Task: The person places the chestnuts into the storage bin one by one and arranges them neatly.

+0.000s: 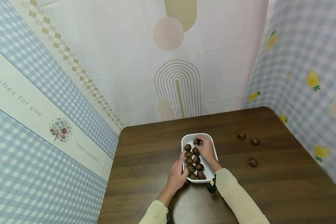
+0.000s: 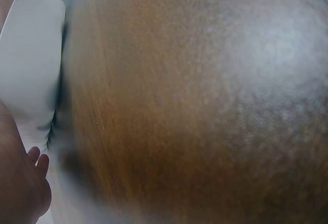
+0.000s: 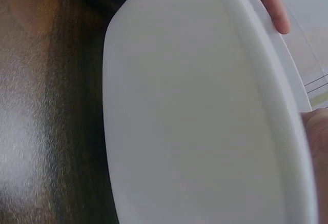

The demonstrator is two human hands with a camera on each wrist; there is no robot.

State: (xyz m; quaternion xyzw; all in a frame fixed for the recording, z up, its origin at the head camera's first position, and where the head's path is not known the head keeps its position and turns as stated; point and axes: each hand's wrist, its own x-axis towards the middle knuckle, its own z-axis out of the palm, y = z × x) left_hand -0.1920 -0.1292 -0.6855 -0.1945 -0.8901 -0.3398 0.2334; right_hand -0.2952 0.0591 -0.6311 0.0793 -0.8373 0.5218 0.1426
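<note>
A white tray [image 1: 212, 143] lies on the table, with brown, glossy chestnuts [image 1: 196, 159] in two rough columns inside it. My left hand [image 1: 177, 175] grips the tray's left side, its thumb over the rim near the front chestnuts. Reaching in over the right side, my right hand [image 1: 206, 150] pinches a chestnut [image 1: 196, 142] at the far end of the tray. In the left wrist view, part of my left hand [image 2: 23, 183] shows beside the tray's outer wall [image 2: 31, 55]. The right wrist view is mostly filled by the tray's wall [image 3: 179, 106], which hides the chestnuts.
Three loose chestnuts lie right of the tray: one at the back [image 1: 241, 136], another beside it [image 1: 255, 141], and one nearer [image 1: 253, 162]. The brown wooden table [image 1: 145, 149] meets a fabric backdrop [image 1: 123, 84] at the back. Patterned cloth also hangs at both sides.
</note>
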